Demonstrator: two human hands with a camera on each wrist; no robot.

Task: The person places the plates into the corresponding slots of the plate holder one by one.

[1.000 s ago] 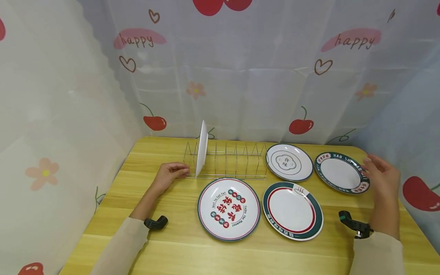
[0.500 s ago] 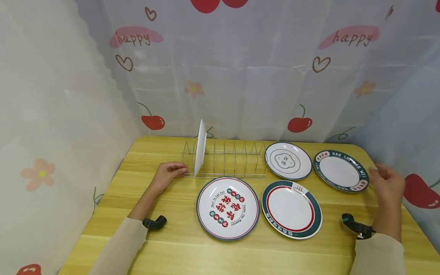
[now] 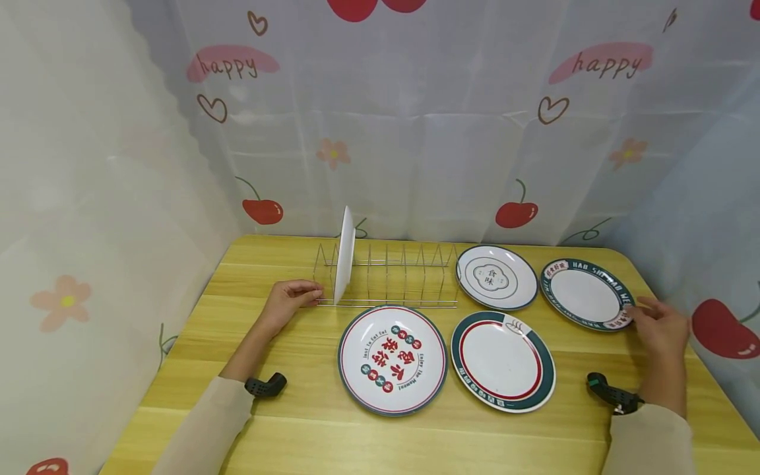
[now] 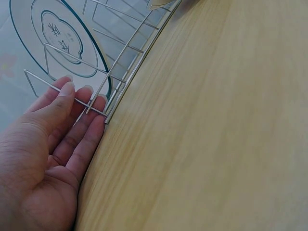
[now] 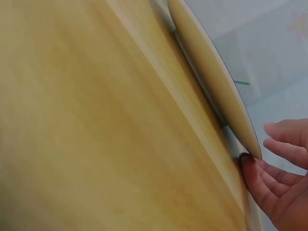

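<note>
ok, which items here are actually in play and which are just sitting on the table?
In play:
left hand, touching the end of the wire rack
right hand, fingertips at the rim of the far-right plate
white plate standing in the rack

Lying about:
red-lettered plate
red-ringed plate
small back plate

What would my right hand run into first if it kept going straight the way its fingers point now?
The right hand points left, toward the green-rimmed plate at the table's far right. Its fingertips look to be at that plate's near rim already, so the rim comes first.
</note>
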